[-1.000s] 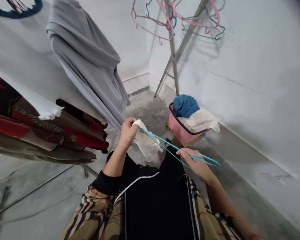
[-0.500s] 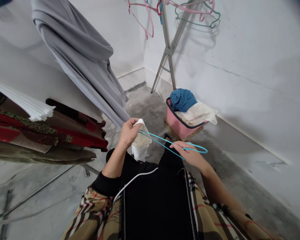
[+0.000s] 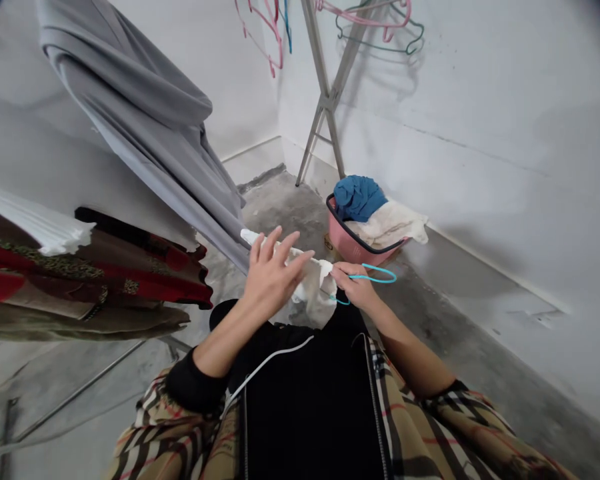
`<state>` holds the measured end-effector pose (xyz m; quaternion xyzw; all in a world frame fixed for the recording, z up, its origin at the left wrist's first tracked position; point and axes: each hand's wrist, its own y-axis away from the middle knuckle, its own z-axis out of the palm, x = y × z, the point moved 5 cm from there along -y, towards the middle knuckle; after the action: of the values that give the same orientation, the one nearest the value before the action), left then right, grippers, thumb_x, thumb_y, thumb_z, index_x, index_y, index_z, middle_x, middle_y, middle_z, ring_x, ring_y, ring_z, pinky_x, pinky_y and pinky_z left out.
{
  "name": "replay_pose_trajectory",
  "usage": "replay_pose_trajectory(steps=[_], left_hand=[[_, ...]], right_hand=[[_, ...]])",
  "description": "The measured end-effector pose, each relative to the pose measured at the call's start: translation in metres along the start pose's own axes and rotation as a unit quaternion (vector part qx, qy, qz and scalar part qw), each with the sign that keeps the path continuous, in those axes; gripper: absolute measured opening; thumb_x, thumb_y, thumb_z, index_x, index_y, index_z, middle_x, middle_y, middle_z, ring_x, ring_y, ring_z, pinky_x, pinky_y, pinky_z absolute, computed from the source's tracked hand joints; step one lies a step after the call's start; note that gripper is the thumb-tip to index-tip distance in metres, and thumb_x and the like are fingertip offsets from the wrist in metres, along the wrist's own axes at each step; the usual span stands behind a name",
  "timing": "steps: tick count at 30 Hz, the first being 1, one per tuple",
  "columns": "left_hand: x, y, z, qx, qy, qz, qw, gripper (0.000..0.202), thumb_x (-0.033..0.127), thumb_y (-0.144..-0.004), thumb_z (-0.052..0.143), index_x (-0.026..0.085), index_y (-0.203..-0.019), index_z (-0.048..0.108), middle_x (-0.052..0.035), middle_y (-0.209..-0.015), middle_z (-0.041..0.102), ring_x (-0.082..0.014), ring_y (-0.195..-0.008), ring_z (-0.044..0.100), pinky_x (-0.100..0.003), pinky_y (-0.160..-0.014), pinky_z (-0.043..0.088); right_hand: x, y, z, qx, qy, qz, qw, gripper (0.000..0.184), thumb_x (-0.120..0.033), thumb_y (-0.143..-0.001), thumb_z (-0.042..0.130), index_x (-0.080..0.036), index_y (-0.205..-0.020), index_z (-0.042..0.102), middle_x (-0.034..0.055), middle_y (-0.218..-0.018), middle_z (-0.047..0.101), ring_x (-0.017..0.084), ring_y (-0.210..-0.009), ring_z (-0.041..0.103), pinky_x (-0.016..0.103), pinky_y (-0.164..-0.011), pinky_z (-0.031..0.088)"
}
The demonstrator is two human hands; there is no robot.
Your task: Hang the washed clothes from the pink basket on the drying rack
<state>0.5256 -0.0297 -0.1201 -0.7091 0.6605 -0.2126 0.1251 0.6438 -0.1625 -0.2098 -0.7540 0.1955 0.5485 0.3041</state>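
Observation:
A light blue clothes hanger (image 3: pixel 387 275) is gripped near one end by my right hand (image 3: pixel 355 285), its fingers closed round it. Most of the hanger's length is covered by a small white cloth garment (image 3: pixel 320 300), whose kind I cannot make out. The garment hangs down from the hanger in front of my knees. Over the hanger's far left part, my left hand (image 3: pixel 273 273) is spread with fingers apart, close to the cloth. Whether its palm touches the fabric is hidden.
A pink basket (image 3: pixel 353 241) with blue and white laundry stands by the right wall. Behind it rises a metal drying rack (image 3: pixel 326 103) with pink hangers (image 3: pixel 365 13) and a green hanger (image 3: pixel 413 43). Grey fabric (image 3: pixel 140 100) and red patterned clothes (image 3: pixel 105 267) hang at left.
The white garment has gone from hanging off the hanger's left tip to covering most of it. My left hand has let go of the cloth and spread open. My right hand has shifted slightly left.

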Motion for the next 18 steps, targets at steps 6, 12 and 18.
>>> replay_pose_trajectory(steps=[6, 12, 18], left_hand=[[-0.014, -0.009, -0.011, -0.013, -0.126, 0.097, 0.987, 0.021, 0.029, -0.095, 0.054, 0.032, -0.107, 0.072, -0.0003, -0.076, 0.068, -0.0153, -0.065, 0.055, -0.03, -0.062, 0.037], [-0.024, -0.005, -0.038, 0.085, -0.147, 0.029, 0.985, 0.021, 0.029, -0.094, 0.055, 0.031, -0.104, 0.074, 0.0003, -0.072, 0.067, -0.0143, -0.062, 0.051, -0.029, -0.057, 0.032], [-0.026, -0.002, -0.055, 0.129, -0.162, 0.0, 0.978, 0.02, 0.03, -0.092, 0.06, 0.031, -0.103, 0.076, 0.0001, -0.07, 0.066, -0.0139, -0.06, 0.047, -0.028, -0.058, 0.032]], right_hand=[[-0.017, -0.012, -0.018, 0.015, 0.034, -0.063, 0.997, 0.027, -0.043, -0.086, 0.059, -0.019, -0.077, 0.067, 0.003, -0.071, 0.067, 0.015, -0.065, 0.06, 0.027, -0.062, 0.047], [0.011, 0.017, -0.042, 0.366, 0.135, -0.102, 0.915, 0.03, -0.038, -0.08, 0.067, -0.019, -0.102, 0.063, 0.0098, -0.106, 0.063, 0.023, -0.107, 0.057, 0.04, -0.096, 0.046], [0.1, 0.018, -0.011, 0.279, -0.058, 0.179, 0.942, 0.034, -0.045, -0.073, 0.067, -0.016, -0.089, 0.063, 0.0059, -0.086, 0.064, 0.018, -0.079, 0.058, 0.033, -0.079, 0.048]])
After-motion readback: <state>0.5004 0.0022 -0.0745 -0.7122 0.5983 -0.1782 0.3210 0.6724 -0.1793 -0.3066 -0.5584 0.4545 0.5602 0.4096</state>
